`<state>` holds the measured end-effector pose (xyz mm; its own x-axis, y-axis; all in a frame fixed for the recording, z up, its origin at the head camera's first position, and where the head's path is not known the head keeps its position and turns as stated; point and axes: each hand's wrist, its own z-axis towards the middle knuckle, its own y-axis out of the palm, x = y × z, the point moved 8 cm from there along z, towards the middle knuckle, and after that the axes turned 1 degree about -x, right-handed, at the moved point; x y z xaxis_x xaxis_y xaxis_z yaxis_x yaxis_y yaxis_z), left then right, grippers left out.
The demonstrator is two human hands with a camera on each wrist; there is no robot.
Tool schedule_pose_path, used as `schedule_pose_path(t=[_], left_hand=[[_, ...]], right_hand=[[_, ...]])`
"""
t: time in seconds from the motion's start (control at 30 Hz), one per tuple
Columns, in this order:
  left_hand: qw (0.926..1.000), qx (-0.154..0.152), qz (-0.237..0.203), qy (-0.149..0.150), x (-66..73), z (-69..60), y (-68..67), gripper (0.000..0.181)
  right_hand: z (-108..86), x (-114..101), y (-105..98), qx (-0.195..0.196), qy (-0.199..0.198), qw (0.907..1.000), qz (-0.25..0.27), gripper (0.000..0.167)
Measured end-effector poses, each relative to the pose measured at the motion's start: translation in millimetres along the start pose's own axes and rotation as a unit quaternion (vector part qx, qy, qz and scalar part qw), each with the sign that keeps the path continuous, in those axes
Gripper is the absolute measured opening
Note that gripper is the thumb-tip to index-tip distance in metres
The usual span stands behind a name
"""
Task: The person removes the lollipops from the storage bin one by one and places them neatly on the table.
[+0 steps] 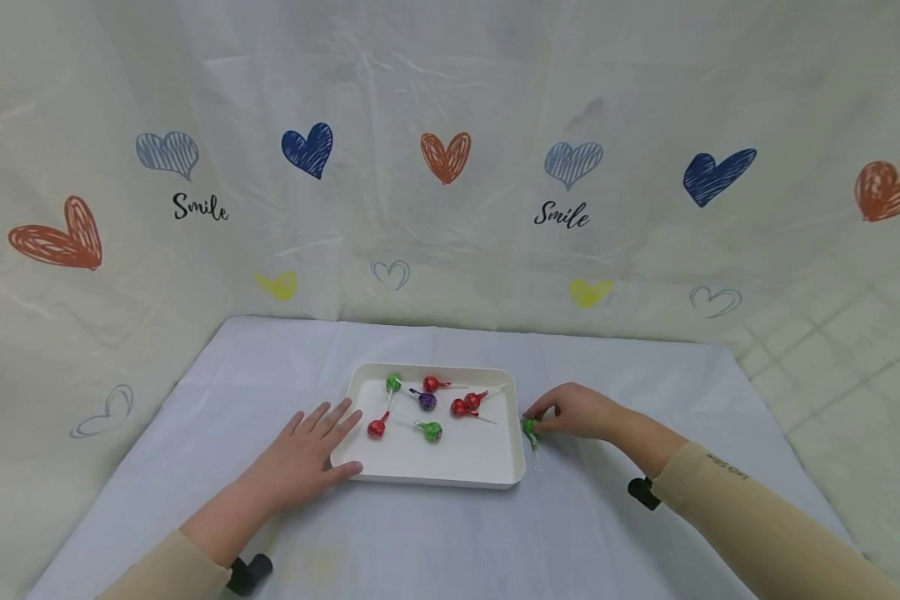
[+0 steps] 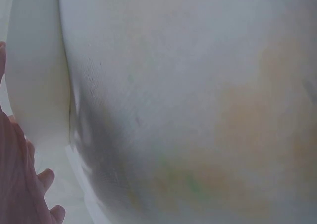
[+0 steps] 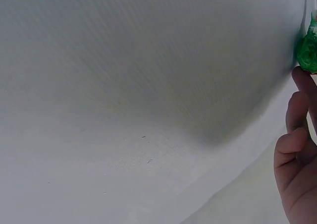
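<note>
A white tray [image 1: 450, 471] holds several red lollipops [image 1: 377, 429], two green ones [image 1: 432, 432] and a purple one [image 1: 427, 402]. Across the tray's left edge lies my left hand [image 1: 300, 458], fingers spread; part of it [image 2: 20, 184] shows at the left of the left wrist view. Just outside the tray's right edge, my right hand [image 1: 581, 411] pinches a green lollipop [image 1: 530, 428] by its ball, the stick pointing toward me. In the right wrist view that lollipop [image 3: 308, 53] is at the right edge, above the curled fingers [image 3: 297, 107].
A white cloth [image 1: 435, 542] covers the table under the tray. Behind it hangs a pale backdrop [image 1: 495, 83] printed with hearts and the word Smile. Dark wrist-worn devices [image 1: 251, 575] show below both wrists.
</note>
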<state>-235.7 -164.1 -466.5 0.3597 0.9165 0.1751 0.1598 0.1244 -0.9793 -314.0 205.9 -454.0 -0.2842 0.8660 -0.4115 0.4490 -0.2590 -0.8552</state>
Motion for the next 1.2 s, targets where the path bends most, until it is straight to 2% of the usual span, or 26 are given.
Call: schedule_pose_path(t=[0.27,0.83,1.03,1.2], left_hand=[[1.0,-0.001,-0.003,-0.002,-0.3,-0.3,-0.1,0.083],[1.0,-0.002,0.003,0.003,-2.1,-0.1,2.0,0.083],[1.0,0.002,0.005,0.001,-2.3,0.7,2.9,0.086],[1.0,0.002,0.003,0.0,-4.0,2.0,5.7,0.088]], right_hand=[[1.4,0.7,-1.3,-0.003,-0.012,0.9999,-0.001,0.024],[-0.5,-8.8,-32.8,0.024,-0.039,0.9988,0.018,0.031],[1.1,-21.1,-41.0,0.026,-0.054,0.998,0.022,0.033],[5.3,-38.0,-44.5,0.022,-0.05,0.9983,0.021,0.033]])
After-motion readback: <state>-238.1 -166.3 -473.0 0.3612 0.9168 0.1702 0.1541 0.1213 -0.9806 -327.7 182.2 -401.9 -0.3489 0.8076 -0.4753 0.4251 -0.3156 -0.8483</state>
